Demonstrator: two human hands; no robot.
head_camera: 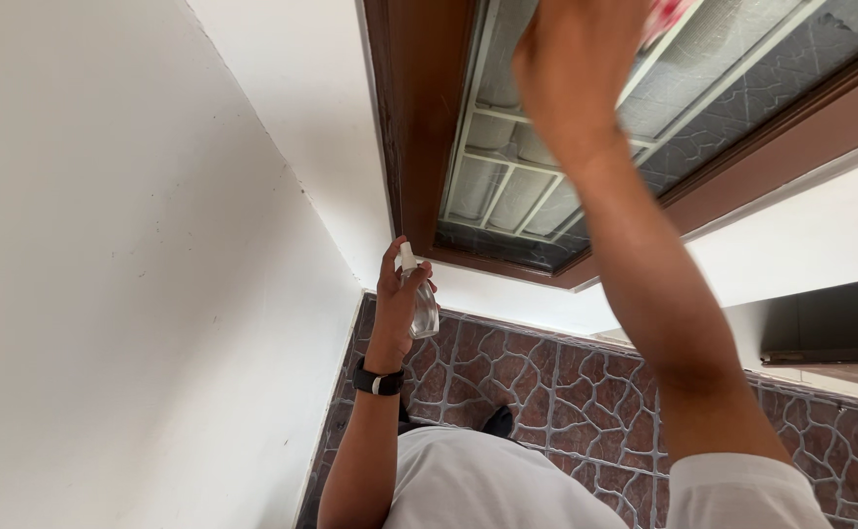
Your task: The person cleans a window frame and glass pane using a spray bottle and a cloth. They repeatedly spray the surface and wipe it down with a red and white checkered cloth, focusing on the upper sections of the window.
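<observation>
I see the left hand [396, 294] gripping a clear bottle [421, 306]. The right hand [571, 73] presses a red cloth [666, 15] on the window [546, 186], hiding its fingers; grip unclear.

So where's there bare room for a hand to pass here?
Bare patches: the white wall left of the window frame, and the tiled floor between the two arms. Crowded: the glass top, where the right hand presses a red cloth, and the frame's lower corner, where the left hand holds a spray bottle.
</observation>
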